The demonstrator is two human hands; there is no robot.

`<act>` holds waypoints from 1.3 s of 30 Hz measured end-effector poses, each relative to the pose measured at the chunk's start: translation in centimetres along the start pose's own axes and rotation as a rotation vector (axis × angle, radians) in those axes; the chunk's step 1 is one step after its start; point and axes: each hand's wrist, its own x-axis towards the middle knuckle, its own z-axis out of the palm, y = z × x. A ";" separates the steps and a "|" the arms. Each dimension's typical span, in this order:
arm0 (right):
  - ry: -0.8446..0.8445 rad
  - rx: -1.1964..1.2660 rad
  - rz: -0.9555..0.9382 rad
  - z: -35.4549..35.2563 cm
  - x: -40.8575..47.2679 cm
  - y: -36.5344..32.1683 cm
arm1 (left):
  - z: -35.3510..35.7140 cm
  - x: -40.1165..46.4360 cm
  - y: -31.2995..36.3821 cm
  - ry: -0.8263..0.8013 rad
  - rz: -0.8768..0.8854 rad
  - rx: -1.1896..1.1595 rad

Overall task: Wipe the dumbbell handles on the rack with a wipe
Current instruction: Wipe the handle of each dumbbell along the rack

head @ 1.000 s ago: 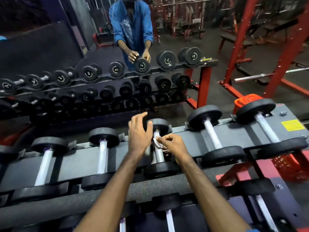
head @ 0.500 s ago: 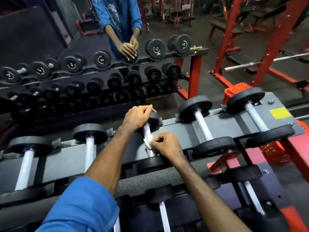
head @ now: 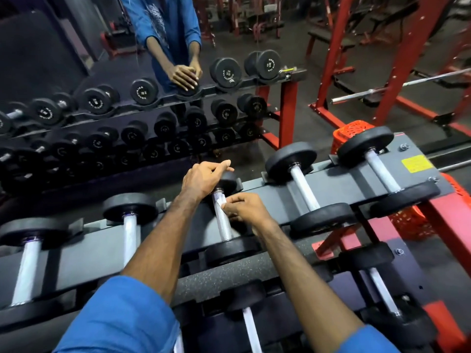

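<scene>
Now the right hand point(head: 239, 207) pinching the wipe point(head: 221, 200) has slid up the handle point(head: 223, 220), toward 12 o'clock; left hand point(head: 204, 178) grips the far weight point(head: 228, 182) on the rack point(head: 280, 197). Far end covered.

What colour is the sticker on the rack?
Yellow sticker, at the rack's right end, head view.

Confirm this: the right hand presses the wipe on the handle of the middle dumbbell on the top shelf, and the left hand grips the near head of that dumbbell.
Wrong in one respect. In the head view the left hand rests on the far head, not the near one. The right hand does press the wipe on that dumbbell's handle.
</scene>
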 end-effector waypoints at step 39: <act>-0.032 0.125 0.183 0.3 0.9 -0.9 | -0.1 -0.3 0.4 0.022 -0.044 -0.035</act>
